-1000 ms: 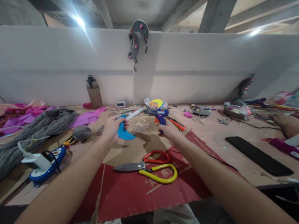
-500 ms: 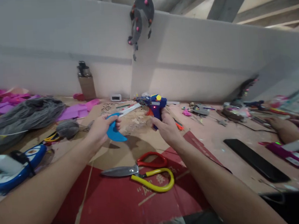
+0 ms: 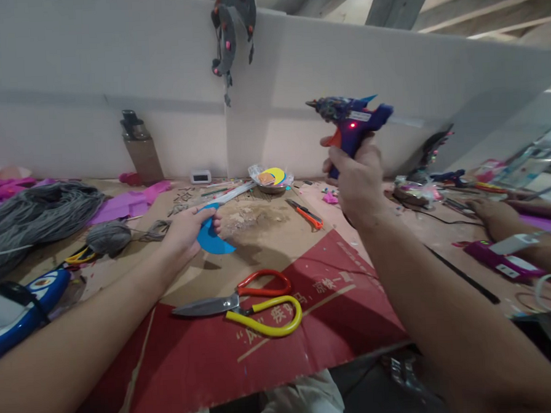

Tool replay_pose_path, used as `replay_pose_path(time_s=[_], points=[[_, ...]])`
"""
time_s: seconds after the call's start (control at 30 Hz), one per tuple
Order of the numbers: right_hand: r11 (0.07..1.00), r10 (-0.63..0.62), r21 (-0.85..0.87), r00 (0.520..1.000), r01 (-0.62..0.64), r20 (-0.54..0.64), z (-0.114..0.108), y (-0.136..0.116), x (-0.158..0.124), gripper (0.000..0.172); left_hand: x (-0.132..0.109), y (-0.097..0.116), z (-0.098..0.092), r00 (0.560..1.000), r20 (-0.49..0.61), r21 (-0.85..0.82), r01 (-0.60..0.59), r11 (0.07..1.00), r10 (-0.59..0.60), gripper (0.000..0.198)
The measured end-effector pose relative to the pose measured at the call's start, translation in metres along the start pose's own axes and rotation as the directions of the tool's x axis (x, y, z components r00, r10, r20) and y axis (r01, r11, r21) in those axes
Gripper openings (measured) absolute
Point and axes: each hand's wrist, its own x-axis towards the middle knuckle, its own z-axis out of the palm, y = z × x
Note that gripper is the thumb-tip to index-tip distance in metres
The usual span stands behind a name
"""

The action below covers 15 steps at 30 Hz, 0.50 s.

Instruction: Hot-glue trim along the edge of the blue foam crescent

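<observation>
My left hand (image 3: 187, 231) pinches a blue crescent-shaped cutout (image 3: 211, 239) just above the brown cardboard (image 3: 258, 226). High over the table, my right hand (image 3: 358, 180) is wrapped round the grip of a blue glue gun (image 3: 350, 123). The gun's red light is lit and its nozzle points left. Red-and-yellow handled scissors (image 3: 243, 303) lie on the red cardboard sheet (image 3: 336, 314) in front of me, between my two arms.
A grey yarn bundle (image 3: 35, 210) and a small yarn ball (image 3: 108, 237) lie at the left. An orange utility knife (image 3: 306, 213), a bag of coloured cutouts (image 3: 270, 178) and a bottle (image 3: 139, 147) stand further back. Another person's hand (image 3: 491, 215) rests at the right.
My right hand has lifted the glue gun off the table and swung it up and to the right. The left hand stays put with the blue cutout.
</observation>
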Motion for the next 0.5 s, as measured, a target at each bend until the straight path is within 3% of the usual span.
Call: replay_pose_path(time_s=[0.1, 0.2, 0.37, 0.5], points=[[1.000, -0.027, -0.006, 0.999, 0.027, 0.028, 0.014, -0.006, -0.002, 0.021, -0.003, -0.001, 0.009, 1.000, 0.012, 0.018, 0.025, 1.000, -0.025, 0.005], [0.998, -0.045, -0.033, 0.999, 0.046, 0.012, 0.003, -0.013, 0.012, 0.021, -0.006, -0.002, 0.013, 0.999, 0.020, 0.015, 0.031, 0.999, -0.032, 0.006], [0.989, -0.083, -0.132, 0.985, 0.064, -0.148, -0.052, -0.035, 0.039, 0.024, -0.003, -0.007, 0.008, 0.999, -0.016, -0.026, 0.043, 0.999, -0.043, 0.004], [0.983, -0.110, -0.165, 0.972, 0.075, -0.210, -0.099, -0.057, 0.034, 0.028, -0.002, -0.009, 0.000, 0.999, -0.010, -0.035, 0.041, 0.999, -0.042, 0.005]])
